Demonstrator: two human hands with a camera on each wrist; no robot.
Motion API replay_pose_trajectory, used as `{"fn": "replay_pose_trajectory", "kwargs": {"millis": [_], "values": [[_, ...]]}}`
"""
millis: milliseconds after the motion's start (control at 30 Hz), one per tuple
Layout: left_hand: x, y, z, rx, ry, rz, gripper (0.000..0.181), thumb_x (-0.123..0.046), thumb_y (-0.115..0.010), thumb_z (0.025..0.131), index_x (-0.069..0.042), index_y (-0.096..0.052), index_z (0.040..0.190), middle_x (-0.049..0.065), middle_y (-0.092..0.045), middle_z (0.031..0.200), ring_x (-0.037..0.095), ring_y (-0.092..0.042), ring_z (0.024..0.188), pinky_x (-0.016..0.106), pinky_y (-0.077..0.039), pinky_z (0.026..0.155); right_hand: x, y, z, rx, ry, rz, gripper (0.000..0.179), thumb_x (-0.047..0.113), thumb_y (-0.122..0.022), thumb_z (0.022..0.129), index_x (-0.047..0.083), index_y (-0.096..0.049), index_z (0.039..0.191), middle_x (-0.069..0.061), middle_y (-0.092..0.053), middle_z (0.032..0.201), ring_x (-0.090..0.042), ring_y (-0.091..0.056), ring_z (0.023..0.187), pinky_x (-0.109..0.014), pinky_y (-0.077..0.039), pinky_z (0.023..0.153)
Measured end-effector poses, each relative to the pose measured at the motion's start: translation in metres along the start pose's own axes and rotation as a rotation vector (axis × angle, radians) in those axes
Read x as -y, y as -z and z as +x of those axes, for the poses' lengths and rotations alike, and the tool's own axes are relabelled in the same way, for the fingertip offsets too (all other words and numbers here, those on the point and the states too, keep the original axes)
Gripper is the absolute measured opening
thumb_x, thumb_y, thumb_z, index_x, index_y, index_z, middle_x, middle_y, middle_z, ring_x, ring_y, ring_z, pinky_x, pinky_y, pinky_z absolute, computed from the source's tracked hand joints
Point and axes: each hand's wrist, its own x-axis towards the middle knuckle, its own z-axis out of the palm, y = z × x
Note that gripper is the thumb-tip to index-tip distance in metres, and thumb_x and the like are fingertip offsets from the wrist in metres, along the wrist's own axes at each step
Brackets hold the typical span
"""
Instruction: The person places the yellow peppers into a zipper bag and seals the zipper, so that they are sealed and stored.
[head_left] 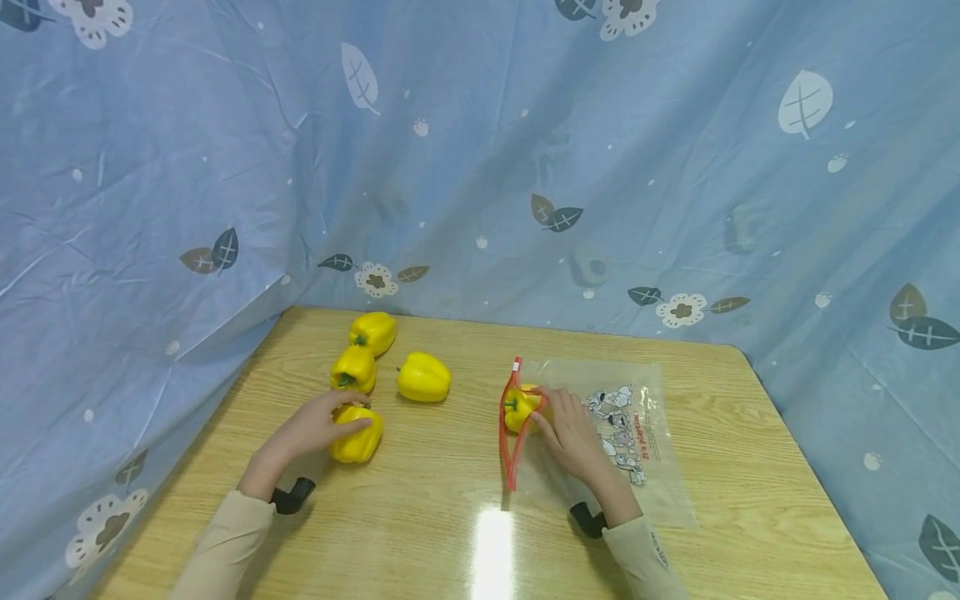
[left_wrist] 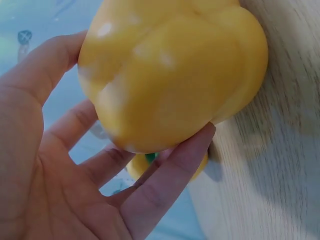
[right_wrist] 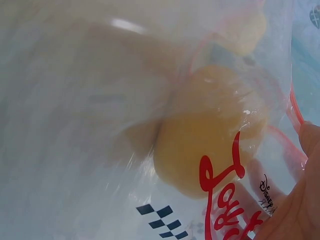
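My left hand [head_left: 318,427] grips a yellow bell pepper [head_left: 358,442] at the left of the table. In the left wrist view, thumb and fingers wrap the smooth underside of that pepper [left_wrist: 175,80]. On the right lies a clear zip bag [head_left: 667,492] with a red zipper edge [head_left: 503,429], its mouth spread toward the left. Another yellow bell pepper [head_left: 517,410] sits just within the mouth. My right hand [head_left: 573,433] pinches the upper zipper edge beside it. Through the cloudy plastic, the right wrist view shows the bagged pepper [right_wrist: 200,150] and part of my hand [right_wrist: 295,205].
Three more yellow bell peppers stand at the back left: one farthest back [head_left: 373,333], one in front of it [head_left: 353,368], and one apart to the right [head_left: 423,377]. A blue patterned curtain [head_left: 465,167] borders the wooden table [head_left: 435,517] behind and at both sides.
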Motion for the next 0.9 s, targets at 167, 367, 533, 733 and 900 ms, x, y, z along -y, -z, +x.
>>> {"fn": "replay_pose_trajectory", "kwargs": {"millis": [167,367,533,733,900], "values": [[0.004,-0.001,0.001,-0.001,0.011,-0.014,0.052,-0.045,-0.060,0.087,-0.006,-0.060,0.122,0.012,-0.060,0.121,0.034,-0.052,0.113,0.053,-0.044,0.090,-0.001,0.000,-0.001,0.001,0.005,-0.005,0.042,0.027,-0.051,0.095,0.008,-0.042,0.131,-0.009,-0.050,0.106,-0.021,-0.043,0.087,-0.030,-0.036,0.072],[0.008,-0.004,0.005,-0.028,-0.014,-0.029,0.048,-0.044,-0.061,0.087,-0.008,-0.062,0.118,0.008,-0.063,0.114,0.027,-0.056,0.102,0.044,-0.048,0.083,0.000,0.002,-0.001,0.024,-0.010,0.011,0.041,0.029,-0.049,0.096,0.010,-0.042,0.132,-0.008,-0.051,0.108,-0.023,-0.045,0.091,-0.031,-0.036,0.073],[0.007,-0.007,0.007,-0.036,-0.040,-0.034,0.044,-0.042,-0.062,0.086,-0.009,-0.062,0.116,0.004,-0.063,0.107,0.019,-0.055,0.094,0.037,-0.047,0.079,-0.001,0.001,0.000,0.028,-0.013,0.007,0.041,0.029,-0.048,0.096,0.010,-0.042,0.132,-0.008,-0.051,0.108,-0.023,-0.045,0.091,-0.031,-0.036,0.074],[0.002,-0.008,0.007,-0.027,-0.011,-0.082,0.046,-0.043,-0.063,0.086,-0.008,-0.060,0.116,0.005,-0.062,0.107,0.021,-0.055,0.094,0.037,-0.047,0.078,-0.001,0.001,0.000,0.031,-0.010,0.015,0.040,0.029,-0.048,0.097,0.010,-0.042,0.132,-0.008,-0.051,0.109,-0.021,-0.044,0.091,-0.030,-0.036,0.074],[0.002,-0.014,0.008,-0.036,-0.001,-0.141,0.049,-0.042,-0.064,0.085,-0.006,-0.058,0.117,0.006,-0.061,0.110,0.021,-0.055,0.097,0.038,-0.048,0.081,-0.001,0.001,0.000,0.039,-0.016,0.016,0.040,0.030,-0.047,0.097,0.013,-0.042,0.132,-0.007,-0.051,0.110,-0.021,-0.044,0.091,-0.030,-0.036,0.075]]}}
